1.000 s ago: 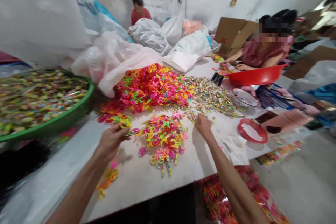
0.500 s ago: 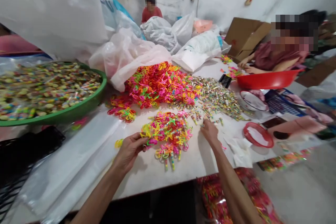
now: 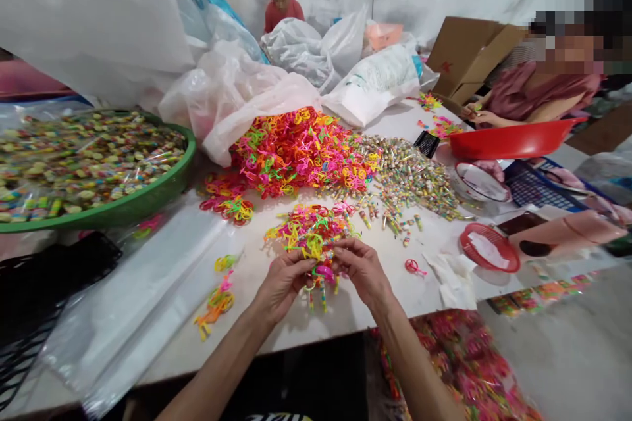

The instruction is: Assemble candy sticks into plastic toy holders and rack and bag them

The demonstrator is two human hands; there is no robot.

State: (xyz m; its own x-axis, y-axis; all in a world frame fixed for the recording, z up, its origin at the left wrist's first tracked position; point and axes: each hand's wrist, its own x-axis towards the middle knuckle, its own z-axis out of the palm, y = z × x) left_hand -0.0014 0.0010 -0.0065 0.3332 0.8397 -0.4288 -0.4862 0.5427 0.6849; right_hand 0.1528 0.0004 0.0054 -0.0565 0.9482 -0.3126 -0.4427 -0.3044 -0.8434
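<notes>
Two bare hands are meeting over a small heap of tangled neon plastic loops (image 3: 311, 230) on a white table (image 3: 409, 293), close to its near edge. The left hand (image 3: 283, 286) and the right hand (image 3: 363, 270) are both half curled, their fingertips pinching a knot of pink and yellow loops (image 3: 323, 271) between them, though the fingers are hiding how many pieces they are gripping. Farther off, a much larger heap of pink and orange plastic loops (image 3: 296, 148) is lying beside a spill of small wrapped candies (image 3: 409, 177), and a wide green plastic basin (image 3: 185, 174) is holding more wrapped sweets on the left. Because the loops are snagging on one another, a hard tug could be dragging extra pieces loose, scattering them into the candies or over the near edge.
</notes>
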